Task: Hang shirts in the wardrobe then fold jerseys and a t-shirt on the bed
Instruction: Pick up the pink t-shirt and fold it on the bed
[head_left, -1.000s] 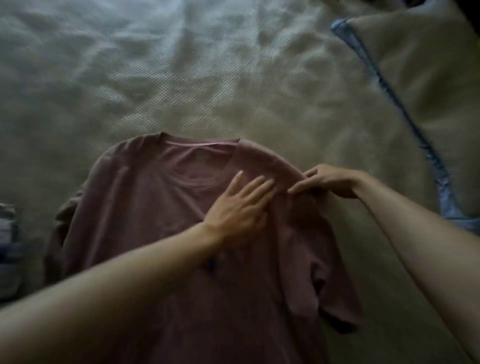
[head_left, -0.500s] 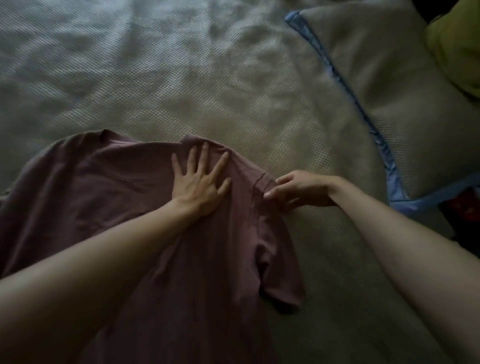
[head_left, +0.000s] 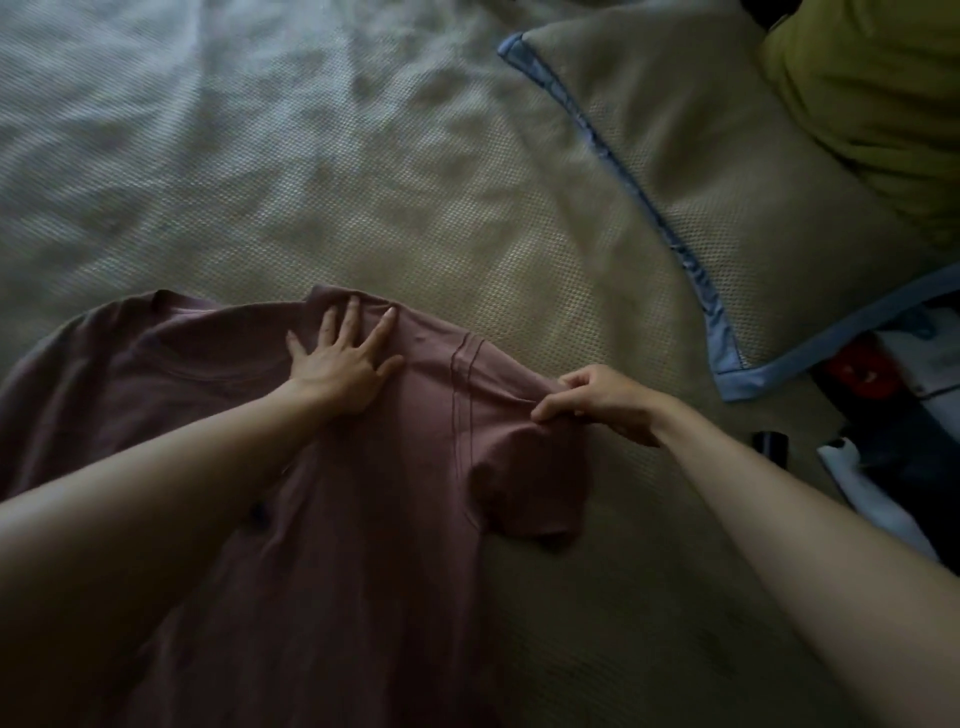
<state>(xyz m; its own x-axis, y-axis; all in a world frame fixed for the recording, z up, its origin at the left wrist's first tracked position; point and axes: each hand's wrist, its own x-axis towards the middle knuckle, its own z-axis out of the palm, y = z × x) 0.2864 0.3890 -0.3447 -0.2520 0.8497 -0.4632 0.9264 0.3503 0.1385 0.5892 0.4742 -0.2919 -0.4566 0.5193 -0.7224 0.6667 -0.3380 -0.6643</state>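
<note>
1. Since a second ago, the right hand (head_left: 597, 402) is sliding outward from the shoulder top to the sleeve, and the left hand (head_left: 343, 364) is shifting up toward the collar; the view is also swinging right, bringing a yellow-green cushion (head_left: 872, 104) into sight.
2. Right now the left hand is lying flat with fingers spread, pressing the t-shirt (head_left: 363, 519) just beside the neckline and gripping nothing.
3. At the sleeve (head_left: 530, 488), the right hand is pinching the fabric between thumb and curled fingers at its upper edge.
4. On the bed (head_left: 363, 208) the t-shirt is lying spread out, collar pointing away from the person, its left part running out of the picture.
5. Judging by this, the folding step is starting: the sleeve is being taken while the flat hand is anchoring the body.
6. Next, the move is probably calling for carrying the sleeve inward across the chest, keeping the anchoring palm steady so a straight crease forms along the shoulder seam.
7. Soft, limp, dusty-pink knit is wrinkling around the pinch, with double stitching showing at the shoulder.
8. Beneath it, the bedcover is showing a fine waffle texture, rumpled further away; a pillow (head_left: 727, 197) in the same weave is carrying shiny blue piping.
</note>
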